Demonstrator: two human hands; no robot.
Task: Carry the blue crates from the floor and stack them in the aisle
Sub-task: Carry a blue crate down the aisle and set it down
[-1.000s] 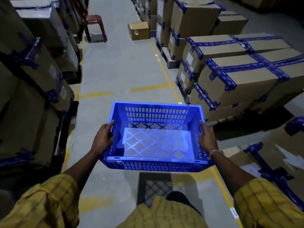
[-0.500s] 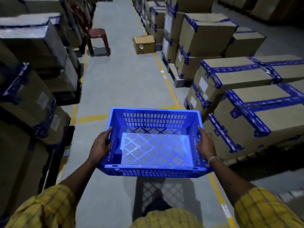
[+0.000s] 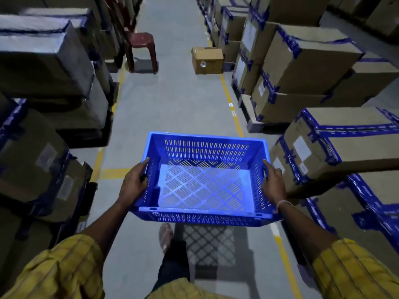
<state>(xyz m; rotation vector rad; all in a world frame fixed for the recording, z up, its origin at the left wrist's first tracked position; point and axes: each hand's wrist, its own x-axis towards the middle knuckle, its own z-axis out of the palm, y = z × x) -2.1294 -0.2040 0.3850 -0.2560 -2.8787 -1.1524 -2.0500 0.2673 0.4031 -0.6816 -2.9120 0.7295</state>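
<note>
Warehouse aisle ahead, grey concrete floor (image 3: 172, 100) with yellow lines, taped cardboard boxes (image 3: 302, 57) stacked on both sides. From the head view, one blue crate (image 3: 203, 180) is up off the floor, held level in front of the body and empty, its perforated base showing. Left hand (image 3: 133, 182) grips the crate's left wall, fingers curled into the handle slot; right hand (image 3: 273, 182) grips the right wall the same way, fingers wrapped over the edge. One foot (image 3: 165, 237) is out in front beneath the crate, so my read is the carry step, mid-walk down the aisle. No stack of crates is in sight, so the next move calls for reaching the drop spot and lowering this one squarely. Count: one crate, two hands, one maroon plastic chair (image 3: 140, 50) on the left, one loose small carton (image 3: 207, 60) on the floor farther down.
</note>
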